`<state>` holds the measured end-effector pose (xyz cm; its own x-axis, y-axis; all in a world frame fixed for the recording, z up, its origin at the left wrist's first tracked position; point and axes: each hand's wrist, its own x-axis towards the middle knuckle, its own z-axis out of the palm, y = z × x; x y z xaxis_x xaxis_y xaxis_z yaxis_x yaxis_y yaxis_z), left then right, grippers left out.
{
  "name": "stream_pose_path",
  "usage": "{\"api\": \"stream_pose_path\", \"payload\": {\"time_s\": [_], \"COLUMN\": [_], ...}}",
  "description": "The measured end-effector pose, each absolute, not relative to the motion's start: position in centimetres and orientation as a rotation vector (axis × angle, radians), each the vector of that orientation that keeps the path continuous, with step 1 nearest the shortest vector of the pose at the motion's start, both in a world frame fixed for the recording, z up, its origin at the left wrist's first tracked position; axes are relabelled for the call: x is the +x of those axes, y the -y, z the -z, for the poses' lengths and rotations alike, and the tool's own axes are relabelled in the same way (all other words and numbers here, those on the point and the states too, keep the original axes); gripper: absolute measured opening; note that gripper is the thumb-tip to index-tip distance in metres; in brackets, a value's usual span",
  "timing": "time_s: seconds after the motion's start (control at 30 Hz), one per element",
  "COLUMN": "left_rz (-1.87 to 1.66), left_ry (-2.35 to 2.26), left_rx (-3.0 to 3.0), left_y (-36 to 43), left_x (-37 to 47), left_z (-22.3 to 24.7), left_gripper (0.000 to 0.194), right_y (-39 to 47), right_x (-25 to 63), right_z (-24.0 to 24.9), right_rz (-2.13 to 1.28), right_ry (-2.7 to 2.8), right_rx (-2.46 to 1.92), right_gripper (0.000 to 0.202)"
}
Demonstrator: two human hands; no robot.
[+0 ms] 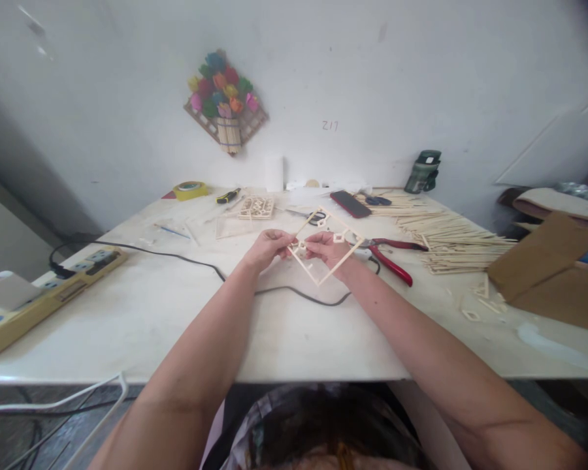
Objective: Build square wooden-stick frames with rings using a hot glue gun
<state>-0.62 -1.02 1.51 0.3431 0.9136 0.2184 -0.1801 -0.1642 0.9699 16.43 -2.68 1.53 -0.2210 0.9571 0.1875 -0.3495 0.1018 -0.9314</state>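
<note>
Above the middle of the table, a square frame of thin wooden sticks [340, 266] is held up at a slant, one corner pointing down. Small wooden diamond pieces [340, 237] sit along its inner sides. My left hand [270, 248] is closed, pinching the frame's left corner between thumb and fingers. My right hand [327, 248] reaches behind and through the frame, its fingertips closed at a small diamond piece [301, 246] near that same corner. Red-handled pliers [392, 261] lie just right of my right hand. Scissors [315, 219] lie behind the frame.
A finished-looking wooden lattice [257, 207], a utility knife [228, 196] and yellow tape [190, 190] lie at the back. Many loose sticks [451, 241], a phone [350, 203] and a cardboard box [549, 261] are rightward. A black cable [166, 252] runs from the power strip [63, 287] across the table.
</note>
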Motion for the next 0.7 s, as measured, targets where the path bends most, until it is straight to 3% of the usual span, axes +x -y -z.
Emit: {"api": "stream_pose_path", "payload": {"time_s": [0.7], "left_rz": [-1.132], "left_ry": [-0.718], "left_rx": [1.402], "left_y": [0.80], "left_x": [-0.75], "left_z": [-1.26], "left_gripper": [0.026], "right_y": [3.07], "right_x": [16.28], "right_z": [-1.90], "right_rz": [-1.404], "right_ry": [1.206], "right_rx": [-0.724], "right_gripper": [0.024]}}
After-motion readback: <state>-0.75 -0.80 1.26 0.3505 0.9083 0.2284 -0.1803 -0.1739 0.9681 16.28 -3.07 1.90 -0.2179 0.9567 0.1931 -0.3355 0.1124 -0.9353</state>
